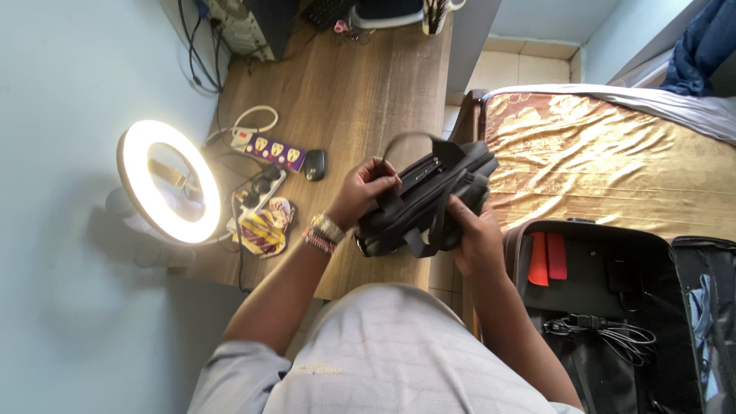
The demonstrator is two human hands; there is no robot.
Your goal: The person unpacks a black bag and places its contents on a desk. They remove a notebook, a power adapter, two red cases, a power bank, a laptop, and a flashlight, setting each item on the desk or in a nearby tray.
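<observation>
I hold a black fabric bag [423, 201] with straps and a zip in both hands, above the right edge of a wooden desk [360, 92]. My left hand [362, 190] grips the bag's left end near its carry handle; a watch and beaded bracelets sit on that wrist. My right hand [475, 234] clasps the bag's right side from below, fingers wrapped over a strap. The bag is tilted, its zipped top facing up and away from me.
A lit ring light [165, 184] stands at the desk's left edge. A power strip [268, 148], black mouse [314, 164] and patterned cloth [264, 228] lie nearby. An open black suitcase [613, 276] with cables lies right, beside a bed with a gold cover [613, 153].
</observation>
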